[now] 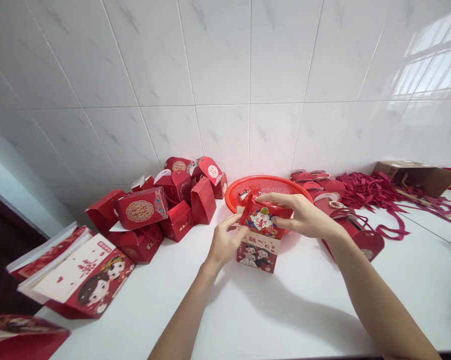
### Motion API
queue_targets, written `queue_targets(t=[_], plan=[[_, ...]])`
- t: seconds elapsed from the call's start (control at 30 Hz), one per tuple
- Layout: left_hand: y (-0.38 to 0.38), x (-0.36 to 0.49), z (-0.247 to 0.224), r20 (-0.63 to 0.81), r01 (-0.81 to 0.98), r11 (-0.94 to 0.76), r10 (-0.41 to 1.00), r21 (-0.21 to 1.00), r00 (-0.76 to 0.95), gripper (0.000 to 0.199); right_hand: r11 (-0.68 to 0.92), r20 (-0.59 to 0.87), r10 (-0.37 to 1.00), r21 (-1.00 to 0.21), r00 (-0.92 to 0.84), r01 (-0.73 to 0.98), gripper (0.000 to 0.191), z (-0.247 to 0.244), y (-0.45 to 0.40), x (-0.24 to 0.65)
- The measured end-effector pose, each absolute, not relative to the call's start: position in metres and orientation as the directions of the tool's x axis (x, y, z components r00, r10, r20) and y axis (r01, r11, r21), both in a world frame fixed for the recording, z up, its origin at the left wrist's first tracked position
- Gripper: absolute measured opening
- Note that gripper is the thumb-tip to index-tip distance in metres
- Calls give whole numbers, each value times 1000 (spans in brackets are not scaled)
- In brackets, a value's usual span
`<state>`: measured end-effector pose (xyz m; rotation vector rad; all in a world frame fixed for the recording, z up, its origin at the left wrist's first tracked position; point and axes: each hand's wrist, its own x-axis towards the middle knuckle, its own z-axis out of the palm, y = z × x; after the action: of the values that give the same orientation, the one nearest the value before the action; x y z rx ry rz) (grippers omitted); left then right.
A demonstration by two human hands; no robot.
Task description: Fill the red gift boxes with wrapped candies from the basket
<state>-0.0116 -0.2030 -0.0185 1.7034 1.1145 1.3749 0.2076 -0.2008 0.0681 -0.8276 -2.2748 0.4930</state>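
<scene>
A small box (257,252) printed with a cartoon couple stands upright on the white table in front of me. Over its open top is a shiny red packet (263,221) with a colourful label. My right hand (296,212) grips this packet along its upper and right edge. From the left, my left hand (227,239) has its fingers closed at the box's upper left corner, by the packet's left edge; what exactly they pinch is hidden. Right behind the box and packet sits a red plastic basket (233,192) with small wrapped items inside.
Red gift boxes (140,212) are piled at the left, near larger printed boxes (93,275). On the right lie red boxes (355,237), a heap of dark red ribbons (366,190) and a cardboard box (435,182). A tiled wall (225,135) rises behind the table.
</scene>
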Motion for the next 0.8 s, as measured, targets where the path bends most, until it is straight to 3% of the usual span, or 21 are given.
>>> queue_targets(t=[0.37, 0.8], plan=[[-202, -16, -23, 420, 215, -429, 903, 877, 87, 37, 737, 390, 676, -345, -625, 581, 55, 70, -202, 204], [-203, -11, -21, 415, 164, -430, 902, 888, 117, 36, 697, 429, 682, -138, -592, 704, 46, 59, -206, 184]])
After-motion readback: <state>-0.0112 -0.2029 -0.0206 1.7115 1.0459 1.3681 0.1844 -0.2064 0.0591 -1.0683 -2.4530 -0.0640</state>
